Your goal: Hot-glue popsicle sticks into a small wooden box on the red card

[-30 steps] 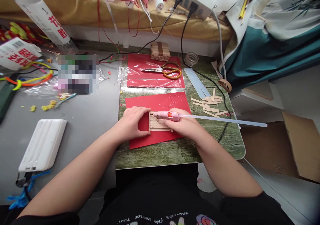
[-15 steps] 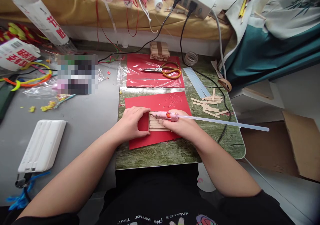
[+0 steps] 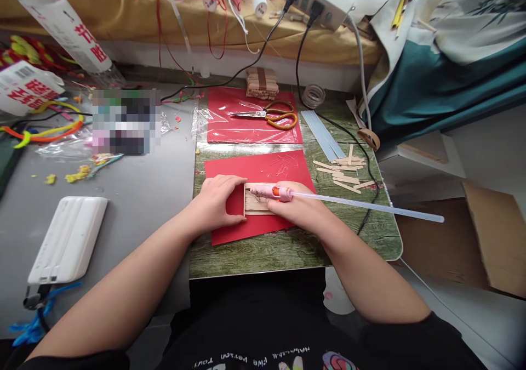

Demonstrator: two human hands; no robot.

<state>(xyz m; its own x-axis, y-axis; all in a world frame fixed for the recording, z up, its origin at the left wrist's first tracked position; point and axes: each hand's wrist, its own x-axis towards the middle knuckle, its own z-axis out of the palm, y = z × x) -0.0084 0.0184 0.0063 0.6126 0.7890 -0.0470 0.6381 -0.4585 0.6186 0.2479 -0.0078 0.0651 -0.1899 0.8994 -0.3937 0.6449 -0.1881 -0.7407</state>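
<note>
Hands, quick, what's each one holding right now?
Left hand: holding the wooden stick frame by its left end.
Right hand: closed around the pink glue gun.

A white power bank lies on the grey table, a bottle beyond

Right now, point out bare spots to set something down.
Grey table: the patch between power bank, yellow scraps, left forearm and green board. On the board, the strip between red sheet and near edge. Crowded: right of that sheet, with loose sticks and glue sticks; behind it, with scissors and stick bundle.
</note>
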